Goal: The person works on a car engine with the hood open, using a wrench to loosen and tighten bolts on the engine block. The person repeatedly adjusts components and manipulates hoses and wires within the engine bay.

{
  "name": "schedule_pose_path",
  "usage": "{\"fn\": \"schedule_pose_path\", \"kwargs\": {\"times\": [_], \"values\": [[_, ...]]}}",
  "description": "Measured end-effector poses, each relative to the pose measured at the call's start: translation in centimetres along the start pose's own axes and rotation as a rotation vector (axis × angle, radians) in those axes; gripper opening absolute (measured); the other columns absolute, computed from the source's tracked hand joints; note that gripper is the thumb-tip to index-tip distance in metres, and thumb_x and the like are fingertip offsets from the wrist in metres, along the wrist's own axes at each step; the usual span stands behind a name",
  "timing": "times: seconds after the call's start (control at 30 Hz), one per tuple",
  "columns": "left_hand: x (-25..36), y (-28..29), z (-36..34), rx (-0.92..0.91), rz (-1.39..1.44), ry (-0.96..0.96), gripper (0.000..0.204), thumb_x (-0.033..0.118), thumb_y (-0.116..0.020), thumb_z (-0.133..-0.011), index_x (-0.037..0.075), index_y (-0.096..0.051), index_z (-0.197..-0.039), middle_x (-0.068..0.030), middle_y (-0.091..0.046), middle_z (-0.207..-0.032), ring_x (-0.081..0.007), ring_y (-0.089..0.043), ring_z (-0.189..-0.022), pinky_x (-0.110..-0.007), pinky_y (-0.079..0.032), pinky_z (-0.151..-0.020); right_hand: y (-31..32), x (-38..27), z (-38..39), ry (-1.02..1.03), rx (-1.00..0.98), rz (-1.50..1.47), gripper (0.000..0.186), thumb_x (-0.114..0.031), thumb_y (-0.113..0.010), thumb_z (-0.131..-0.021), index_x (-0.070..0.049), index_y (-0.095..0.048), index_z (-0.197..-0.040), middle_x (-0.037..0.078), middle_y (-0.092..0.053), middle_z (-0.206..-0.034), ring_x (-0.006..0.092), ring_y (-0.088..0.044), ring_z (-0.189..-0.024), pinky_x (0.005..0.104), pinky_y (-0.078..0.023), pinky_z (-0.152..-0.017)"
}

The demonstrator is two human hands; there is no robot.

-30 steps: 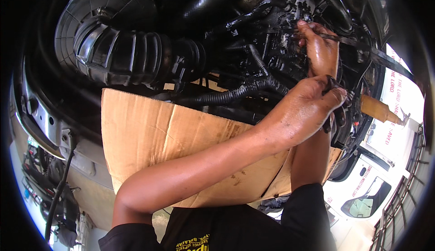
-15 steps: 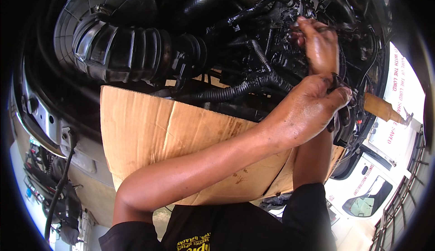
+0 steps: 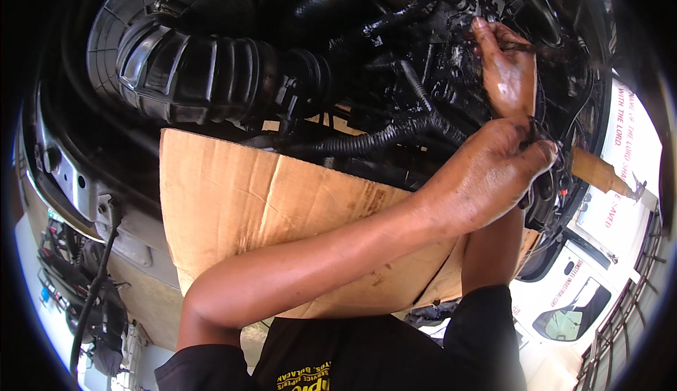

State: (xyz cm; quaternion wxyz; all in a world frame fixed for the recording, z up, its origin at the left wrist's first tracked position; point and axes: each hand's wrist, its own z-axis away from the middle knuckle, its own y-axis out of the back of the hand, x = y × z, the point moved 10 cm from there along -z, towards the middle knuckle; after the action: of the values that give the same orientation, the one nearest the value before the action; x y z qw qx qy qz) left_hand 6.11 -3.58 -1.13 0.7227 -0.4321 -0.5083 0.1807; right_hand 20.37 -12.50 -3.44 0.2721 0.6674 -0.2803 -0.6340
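Note:
My left hand (image 3: 493, 172) reaches across to the right, its forearm passing over my right one. Its fingers are curled closed around something black beside a bundle of dark cables (image 3: 543, 183); what exactly it grips is hidden. Farther in, my right hand (image 3: 509, 74) is at the oily black engine (image 3: 451, 59), fingers pinched together and thumb toward the far side. A thin dark piece shows at its knuckles, too unclear to name. Both hands look wet with oil or grease. Close to the left hand, a ribbed black conduit (image 3: 363, 142) runs across the engine.
A cardboard sheet (image 3: 211, 200) covers the near edge under my forearms. At the left is a large ribbed black air intake hose (image 3: 190, 81) on a round housing. A yellowish bottle (image 3: 596, 169) stands at the right edge, with a white vehicle (image 3: 571, 299) beyond it.
The whole view has shifted slightly, so the engine and both hands appear a little farther right. My right hand's fingers have turned slightly; both hands stay in the same area.

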Motion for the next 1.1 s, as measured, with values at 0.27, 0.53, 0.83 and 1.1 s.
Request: {"fn": "schedule_pose_path", "kwargs": {"times": [0.27, 0.53, 0.83, 1.1], "values": [[0.2, 0.6, 0.1, 0.017, -0.08, 0.034, 0.036, 0.025, -0.061, -0.109, -0.01, -0.066, -0.101, -0.0075, -0.063, -0.085, -0.0131, -0.06, -0.083, -0.036, -0.05, -0.079, -1.0, -0.6, 0.4, -0.059, -0.085, 0.091, 0.034, -0.034, -0.076, -0.104, -0.001, -0.08, -0.096, -0.001, -0.071, -0.08, 0.0072, -0.053, -0.069, 0.0262, -0.044, -0.067], [0.0, 0.7, 0.2, 0.02, -0.062, 0.035, 0.035, 0.025, -0.061, -0.109, -0.009, -0.065, -0.103, -0.0086, -0.063, -0.087, -0.0136, -0.06, -0.085, -0.037, -0.05, -0.079, -1.2, -1.2, 0.5, -0.035, -0.086, 0.18, 0.035, -0.034, -0.075, -0.104, -0.001, -0.079, -0.093, -0.003, -0.066, -0.074, 0.0059, -0.052, -0.069, 0.0263, -0.041, -0.066], [0.0, 0.0, 0.3, -0.019, -0.087, 0.089, 0.031, 0.023, -0.061, -0.111, -0.008, -0.065, -0.105, -0.0066, -0.064, -0.088, -0.0126, -0.058, -0.084, -0.034, -0.05, -0.08, -0.2, 0.6, -0.1, -0.07, -0.044, 0.014, 0.034, -0.035, -0.075, -0.105, -0.002, -0.08, -0.096, -0.002, -0.066, -0.073, 0.0063, -0.055, -0.067, 0.0249, -0.041, -0.062], [-0.2, 1.8, 0.5, 0.043, -0.062, 0.094, 0.031, 0.021, -0.06, -0.111, -0.009, -0.065, -0.106, -0.007, -0.064, -0.085, -0.013, -0.059, -0.084, -0.036, -0.05, -0.08, -2.3, -0.8, 0.5, -0.059, -0.146, -0.055, 0.026, -0.03, -0.085, -0.099, -0.004, -0.079, -0.097, -0.003, -0.068, -0.076, 0.0047, -0.058, -0.068, 0.0245, -0.044, -0.062]]}}
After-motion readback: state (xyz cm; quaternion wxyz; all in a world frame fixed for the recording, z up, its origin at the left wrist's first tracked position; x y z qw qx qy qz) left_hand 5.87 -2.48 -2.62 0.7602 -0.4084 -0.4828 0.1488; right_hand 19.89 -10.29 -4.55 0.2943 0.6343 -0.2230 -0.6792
